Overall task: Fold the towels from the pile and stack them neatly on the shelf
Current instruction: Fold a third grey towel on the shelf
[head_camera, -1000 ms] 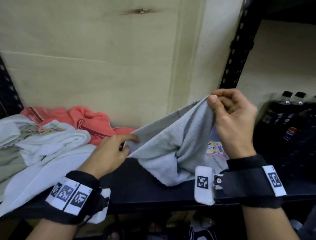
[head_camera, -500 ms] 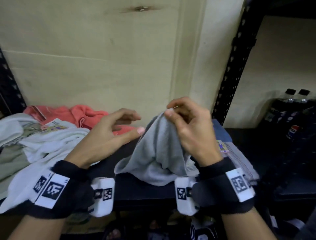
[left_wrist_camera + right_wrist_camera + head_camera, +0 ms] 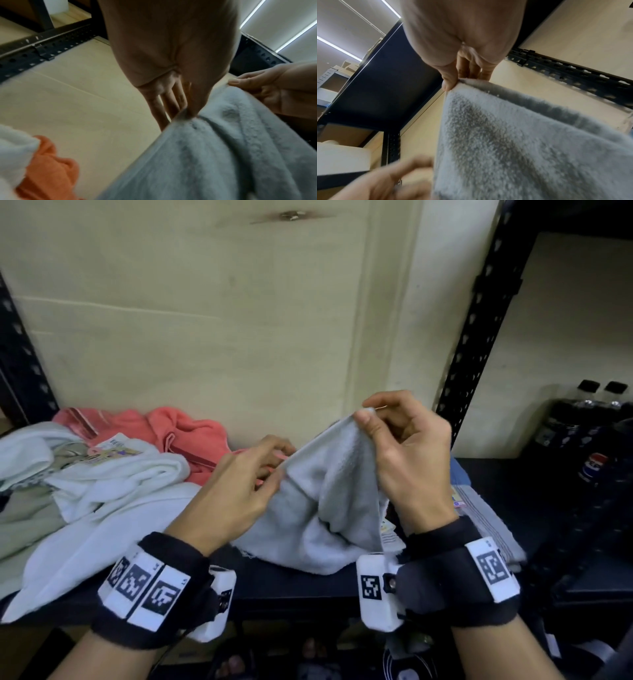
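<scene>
Fingers pinching grey towel, fingertips hidden

Both forearms are bare. The left hand has a wide black fabric wrist band carrying three white tags printed with black square codes, and a white camera block beside it. The right hand wears a matching black strap, one coded tag, and a white coded box with what seems a small screw.

A pale grey towel hangs over the black shelf; left of the towel lie white towels and a coral-pink towel.
</scene>
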